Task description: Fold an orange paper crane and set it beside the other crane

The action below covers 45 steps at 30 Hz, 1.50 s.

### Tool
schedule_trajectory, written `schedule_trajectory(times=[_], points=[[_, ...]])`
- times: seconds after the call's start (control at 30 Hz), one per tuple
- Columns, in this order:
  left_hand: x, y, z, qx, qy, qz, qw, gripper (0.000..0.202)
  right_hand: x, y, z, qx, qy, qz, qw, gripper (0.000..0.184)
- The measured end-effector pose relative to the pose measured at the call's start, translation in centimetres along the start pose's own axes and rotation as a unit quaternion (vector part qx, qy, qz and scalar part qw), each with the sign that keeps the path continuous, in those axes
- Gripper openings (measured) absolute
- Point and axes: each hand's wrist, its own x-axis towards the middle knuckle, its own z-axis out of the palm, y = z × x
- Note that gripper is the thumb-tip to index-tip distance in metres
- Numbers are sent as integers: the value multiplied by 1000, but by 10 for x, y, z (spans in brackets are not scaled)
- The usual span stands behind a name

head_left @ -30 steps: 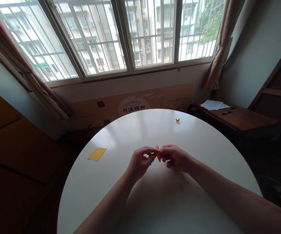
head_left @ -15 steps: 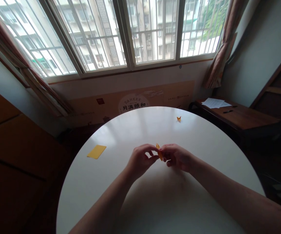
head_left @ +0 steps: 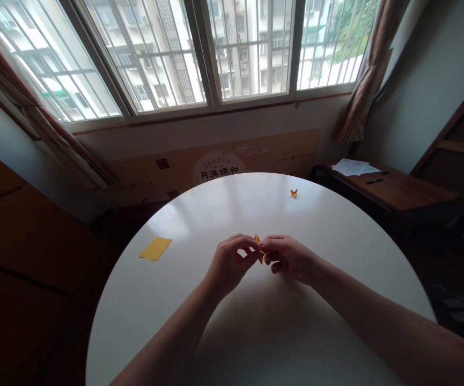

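Between my two hands, a small piece of folded orange-yellow paper (head_left: 260,258) is held above the middle of the table. My left hand (head_left: 235,261) pinches it from the left with thumb and fingers. From the right, my right hand (head_left: 289,256) grips its other side, the lower fingers curled. The fingertips cover the paper's middle, so only its pointed top and bottom ends show. At the far side of the table stands a small orange folded paper bird (head_left: 294,193). A flat yellow sheet of paper (head_left: 155,249) lies to the left of my hands.
The round white table (head_left: 143,321) is in front of me. Beyond its right edge, a low wooden table (head_left: 417,194) bears white papers (head_left: 354,167) and a dark pen-like object (head_left: 374,181). A wooden chair (head_left: 457,145) is at right, and a barred window (head_left: 251,64) ahead.
The folded paper has turned slightly between my fingers, and its ends now look more pointed and spread. The view has shifted a little; both hands keep their hold.
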Motion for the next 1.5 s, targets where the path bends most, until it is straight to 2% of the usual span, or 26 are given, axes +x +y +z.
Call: schedule_trajectory(times=[0.13,0.23,0.53,0.77,1.07,1.23,1.5], points=[[1,0,3,-94,29,-63,993,16,-2,-1,2,-6,-7,-28,1000,23],[1,1,6,-148,47,-87,984,22,-4,-2,5,-20,-6,-58,998,25],[2,6,8,-240,89,-135,957,19,-4,-1,7,-59,1,-125,990,24],[3,5,8,-253,100,-157,950,16,-4,-4,7,-151,1,-174,973,25],[2,3,7,-253,110,-169,946,11,0,4,2,-228,2,-247,942,23],[2,3,7,-249,114,-170,947,11,0,5,1,-252,8,-256,933,22],[4,7,6,-288,132,-178,932,21,-4,2,5,-261,-10,-253,931,25]])
